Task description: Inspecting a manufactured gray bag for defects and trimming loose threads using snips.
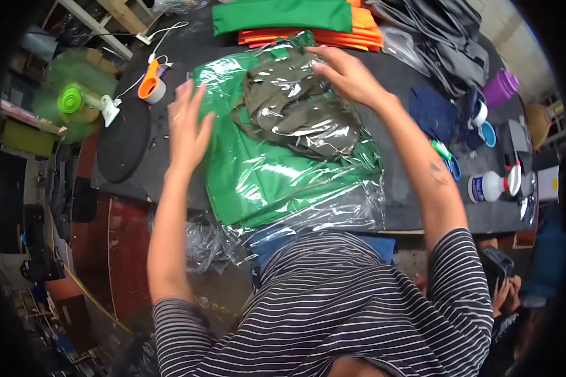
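The person stands at a dark counter (409, 207) with a stack of clear plastic bags holding folded green cloth (264, 176) spread in front of them. On top of the stack, toward 12 o'clock, lies a smaller clear bag with olive cloth (295, 110) inside, rumpled and not yet flat.

The right hand (346, 75) rests on the upper right corner of the olive bag, fingers spread and pressing down on the plastic; its grip is wide and flat, holding nothing closed. The left hand (188, 125) hovers at 9 o'clock of the green stack, at its left edge, palm open and fingers splayed, apparently just off the plastic or barely touching it.

By the look of it, the step in hand is smoothing or settling the olive bag onto the green stack. The next move seems to call for both palms to press the air out and square the bag's edges with the pile beneath, since the slippery plastic could slide.

Around this: folded green and orange cloth (308, 25) at 12 o'clock, a tape dispenser (151, 81) at 10 o'clock, a small green fan (75, 100) further left, grey garments (440, 44) at 1 o'clock, a purple bottle (500, 88) and a white spray bottle (493, 185) at 3 o'clock
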`<move>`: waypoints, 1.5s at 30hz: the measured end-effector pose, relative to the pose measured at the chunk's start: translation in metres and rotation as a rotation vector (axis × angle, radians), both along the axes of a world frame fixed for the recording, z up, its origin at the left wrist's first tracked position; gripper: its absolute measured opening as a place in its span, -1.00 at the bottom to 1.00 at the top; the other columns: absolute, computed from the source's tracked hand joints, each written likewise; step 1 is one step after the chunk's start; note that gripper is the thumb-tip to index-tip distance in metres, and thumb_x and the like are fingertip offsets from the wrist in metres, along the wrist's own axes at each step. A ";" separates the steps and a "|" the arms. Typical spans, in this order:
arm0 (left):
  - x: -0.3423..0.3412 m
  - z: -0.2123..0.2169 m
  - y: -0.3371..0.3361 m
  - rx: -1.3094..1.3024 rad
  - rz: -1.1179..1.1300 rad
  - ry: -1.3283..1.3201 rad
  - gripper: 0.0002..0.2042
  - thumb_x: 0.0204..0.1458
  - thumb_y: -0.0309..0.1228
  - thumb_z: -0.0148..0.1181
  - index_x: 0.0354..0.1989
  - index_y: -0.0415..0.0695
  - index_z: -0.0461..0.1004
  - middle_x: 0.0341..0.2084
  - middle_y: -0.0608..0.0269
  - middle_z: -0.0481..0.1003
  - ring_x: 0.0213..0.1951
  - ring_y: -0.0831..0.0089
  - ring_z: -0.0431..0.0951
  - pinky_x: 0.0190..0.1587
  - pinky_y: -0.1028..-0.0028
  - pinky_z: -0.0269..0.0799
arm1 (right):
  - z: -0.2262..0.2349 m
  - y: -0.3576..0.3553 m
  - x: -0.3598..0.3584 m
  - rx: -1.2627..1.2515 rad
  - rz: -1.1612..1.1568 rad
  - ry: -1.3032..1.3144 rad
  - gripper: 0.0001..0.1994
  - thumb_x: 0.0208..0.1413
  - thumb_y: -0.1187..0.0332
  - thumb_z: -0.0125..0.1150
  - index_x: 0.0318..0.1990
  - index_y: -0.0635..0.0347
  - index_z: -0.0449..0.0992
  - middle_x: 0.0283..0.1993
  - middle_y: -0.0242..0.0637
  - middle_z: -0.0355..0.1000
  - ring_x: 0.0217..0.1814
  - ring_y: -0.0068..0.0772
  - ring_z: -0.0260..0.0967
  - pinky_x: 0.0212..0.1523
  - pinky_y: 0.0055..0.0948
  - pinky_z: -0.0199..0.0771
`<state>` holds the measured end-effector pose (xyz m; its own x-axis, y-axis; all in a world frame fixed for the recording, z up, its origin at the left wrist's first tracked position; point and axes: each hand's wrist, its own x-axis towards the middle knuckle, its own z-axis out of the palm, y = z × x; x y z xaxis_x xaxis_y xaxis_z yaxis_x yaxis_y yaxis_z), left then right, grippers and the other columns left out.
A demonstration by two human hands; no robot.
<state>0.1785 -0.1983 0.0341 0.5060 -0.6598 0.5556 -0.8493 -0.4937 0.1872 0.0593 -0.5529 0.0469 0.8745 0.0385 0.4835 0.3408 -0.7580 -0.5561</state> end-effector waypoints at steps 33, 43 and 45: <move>-0.212 -0.023 0.131 -0.180 -0.046 1.157 -0.72 -0.08 -0.58 0.12 -0.14 -0.21 0.55 -0.13 0.14 0.54 0.18 0.19 0.31 0.20 0.26 0.14 | -0.055 0.017 -0.257 0.797 -0.002 0.243 -0.80 0.08 0.38 0.11 -0.31 0.35 0.58 -0.21 -0.15 0.53 0.08 -0.20 0.32 0.11 -0.23 0.24; -0.205 -0.036 0.140 -0.563 -0.050 1.358 -0.81 -0.06 -0.41 0.16 -0.40 -0.29 0.61 -0.46 0.25 0.45 -0.20 0.38 0.35 -0.05 0.40 0.18 | -0.075 0.072 -0.228 0.967 -0.404 -0.205 -0.84 0.28 0.32 -0.12 -0.27 0.19 0.32 -0.41 -0.33 0.34 -0.46 -0.65 0.23 -0.39 -0.61 0.32; -0.206 -0.041 0.140 -0.539 -0.030 1.317 -0.83 -0.05 -0.43 0.15 -0.44 -0.29 0.59 -0.50 0.26 0.44 -0.24 0.40 0.34 -0.07 0.41 0.19 | -0.075 0.078 -0.221 1.075 -0.510 -0.162 -0.89 0.25 0.35 -0.03 -0.25 0.19 0.32 -0.42 -0.40 0.33 -0.50 -0.71 0.20 -0.42 -0.67 0.29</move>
<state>-0.0274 -0.0584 -0.0065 0.8320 -0.5416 -0.1197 0.0812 -0.0945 0.9922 -0.1618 -0.4752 -0.0276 0.5976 -0.7853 0.1617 0.2608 -0.0004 -0.9654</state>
